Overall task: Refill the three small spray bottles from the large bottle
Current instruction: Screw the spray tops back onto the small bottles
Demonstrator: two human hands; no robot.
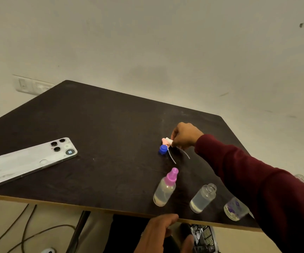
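Note:
Three small clear bottles stand near the table's front edge. The left bottle (164, 189) wears a purple spray top. The middle bottle (203, 198) has a bare, uncapped neck and a little liquid. My right sleeve partly hides the purple-labelled bottle (235, 209). Farther back, my right hand (186, 136) pinches a white spray head (169, 141) with a thin dip tube, low over the table. A pink spray head (164, 141) and a blue cap (163, 149) lie just beside it. My left hand (158, 232) hangs below the table edge, fingers loosely curled, holding nothing.
A white phone (32, 159) lies face down on the left of the dark table (102, 136). A clear glass object (302, 178) peeks out behind my right arm. Cables run across the floor at lower left. A pale wall stands behind the table.

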